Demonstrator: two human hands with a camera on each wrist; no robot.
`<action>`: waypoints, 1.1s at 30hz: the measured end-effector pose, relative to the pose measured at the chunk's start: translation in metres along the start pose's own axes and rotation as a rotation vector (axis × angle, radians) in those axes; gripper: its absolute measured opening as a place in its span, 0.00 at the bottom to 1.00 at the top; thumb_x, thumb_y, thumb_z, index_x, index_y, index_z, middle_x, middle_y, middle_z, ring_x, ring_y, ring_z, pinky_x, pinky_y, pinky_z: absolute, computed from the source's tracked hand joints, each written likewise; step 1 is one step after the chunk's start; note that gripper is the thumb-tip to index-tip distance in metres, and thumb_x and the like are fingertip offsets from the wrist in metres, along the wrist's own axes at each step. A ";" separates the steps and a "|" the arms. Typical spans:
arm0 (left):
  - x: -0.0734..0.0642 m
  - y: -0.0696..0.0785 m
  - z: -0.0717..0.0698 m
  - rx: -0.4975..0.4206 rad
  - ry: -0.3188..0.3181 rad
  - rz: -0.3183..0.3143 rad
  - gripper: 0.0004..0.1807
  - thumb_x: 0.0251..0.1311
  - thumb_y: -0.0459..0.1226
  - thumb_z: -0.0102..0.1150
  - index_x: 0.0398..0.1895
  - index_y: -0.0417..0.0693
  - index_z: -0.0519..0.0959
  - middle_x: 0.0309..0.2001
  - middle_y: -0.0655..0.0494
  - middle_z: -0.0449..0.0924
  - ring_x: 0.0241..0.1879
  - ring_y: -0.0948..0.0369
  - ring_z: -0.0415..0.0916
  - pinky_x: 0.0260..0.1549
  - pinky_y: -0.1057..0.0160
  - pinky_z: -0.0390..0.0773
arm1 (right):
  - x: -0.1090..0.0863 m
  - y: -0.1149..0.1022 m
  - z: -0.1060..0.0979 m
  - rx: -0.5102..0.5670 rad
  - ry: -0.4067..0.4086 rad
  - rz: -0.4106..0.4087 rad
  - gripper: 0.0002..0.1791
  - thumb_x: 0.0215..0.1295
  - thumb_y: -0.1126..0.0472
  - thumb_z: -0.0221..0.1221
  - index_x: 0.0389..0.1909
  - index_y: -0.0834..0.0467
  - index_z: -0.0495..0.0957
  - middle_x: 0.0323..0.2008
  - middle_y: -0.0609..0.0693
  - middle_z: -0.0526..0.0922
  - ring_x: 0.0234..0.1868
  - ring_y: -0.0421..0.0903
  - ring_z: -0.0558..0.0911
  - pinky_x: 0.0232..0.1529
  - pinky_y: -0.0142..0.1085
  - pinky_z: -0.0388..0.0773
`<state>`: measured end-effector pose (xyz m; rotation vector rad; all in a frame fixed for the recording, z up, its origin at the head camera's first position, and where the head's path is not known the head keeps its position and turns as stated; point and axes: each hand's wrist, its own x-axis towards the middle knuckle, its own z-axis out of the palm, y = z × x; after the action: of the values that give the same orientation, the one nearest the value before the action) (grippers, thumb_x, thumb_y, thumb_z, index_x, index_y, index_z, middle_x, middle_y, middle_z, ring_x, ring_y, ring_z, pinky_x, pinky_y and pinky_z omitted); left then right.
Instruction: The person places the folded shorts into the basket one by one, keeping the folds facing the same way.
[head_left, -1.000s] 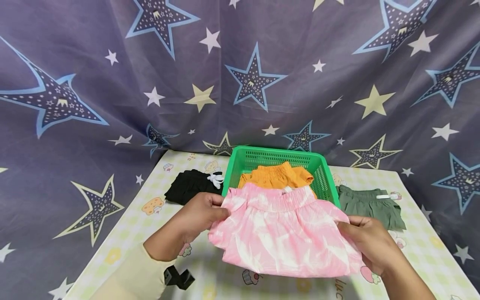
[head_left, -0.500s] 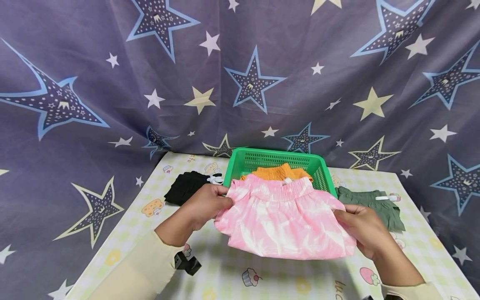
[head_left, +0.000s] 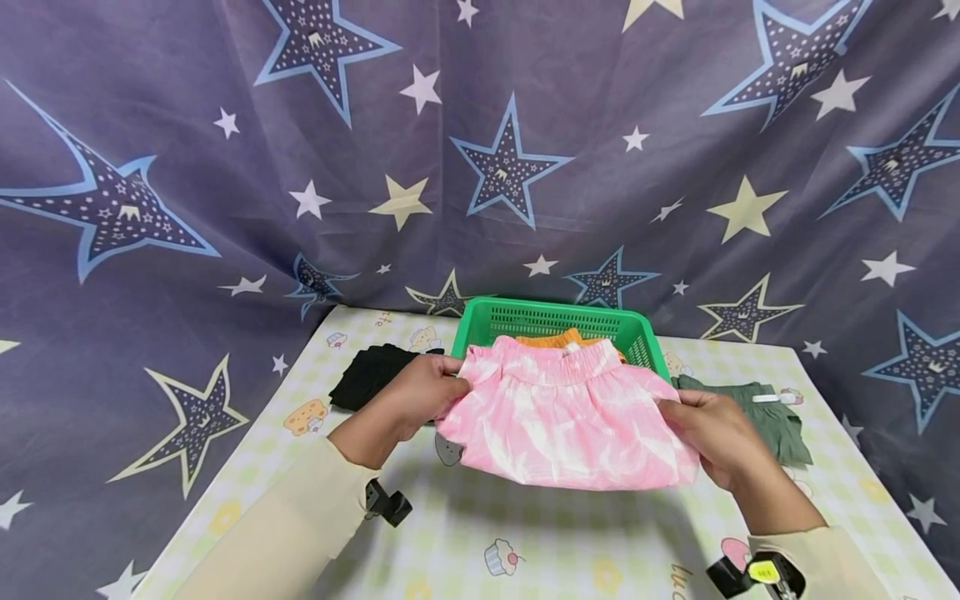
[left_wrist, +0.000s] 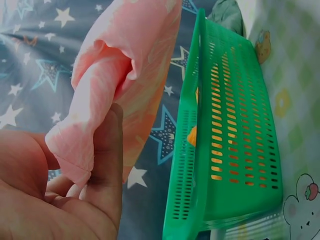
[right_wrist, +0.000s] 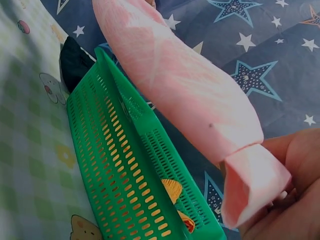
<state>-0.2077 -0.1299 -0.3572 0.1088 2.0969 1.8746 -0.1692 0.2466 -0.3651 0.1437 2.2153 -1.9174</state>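
Observation:
Pink-and-white shorts (head_left: 562,425) with a gathered elastic waist are stretched between both hands, above the table and in front of the green basket (head_left: 652,342). My left hand (head_left: 420,393) pinches one side; the left wrist view shows thumb and fingers of this hand (left_wrist: 45,200) on a bunched corner of the cloth. The right hand (head_left: 712,429) pinches the opposite side, beside a folded-over end seen in the right wrist view. Behind the waistband, orange clothing (head_left: 555,339) in the basket is mostly hidden.
Folded black clothing (head_left: 367,379) lies left of the basket, partly behind the left hand. Green clothing (head_left: 776,425) with a white tag or cord lies to the right. A star-patterned curtain (head_left: 495,250) hangs behind the checked tablecloth (head_left: 442,550).
Both hands have carried the pink shorts forward, up the head view towards the basket, covering more of the orange clothing. The hold at both sides stays the same.

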 end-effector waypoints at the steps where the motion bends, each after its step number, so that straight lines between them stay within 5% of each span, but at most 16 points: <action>1: 0.002 0.000 0.000 0.003 -0.001 0.002 0.10 0.64 0.26 0.52 0.44 0.32 0.81 0.16 0.58 0.70 0.15 0.66 0.68 0.15 0.69 0.71 | 0.002 0.000 0.000 -0.002 0.003 0.003 0.26 0.75 0.60 0.57 0.64 0.75 0.70 0.33 0.50 0.85 0.31 0.45 0.86 0.34 0.42 0.86; 33: 0.051 -0.003 -0.006 0.088 0.094 -0.042 0.17 0.67 0.28 0.52 0.56 0.36 0.82 0.26 0.53 0.80 0.20 0.64 0.77 0.20 0.66 0.77 | 0.050 -0.002 0.008 -0.146 0.094 0.006 0.29 0.74 0.58 0.57 0.67 0.74 0.69 0.35 0.50 0.84 0.32 0.42 0.84 0.34 0.38 0.84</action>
<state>-0.2569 -0.1220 -0.3689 -0.0027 2.2266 1.7967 -0.2175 0.2357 -0.3747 0.2208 2.4035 -1.7717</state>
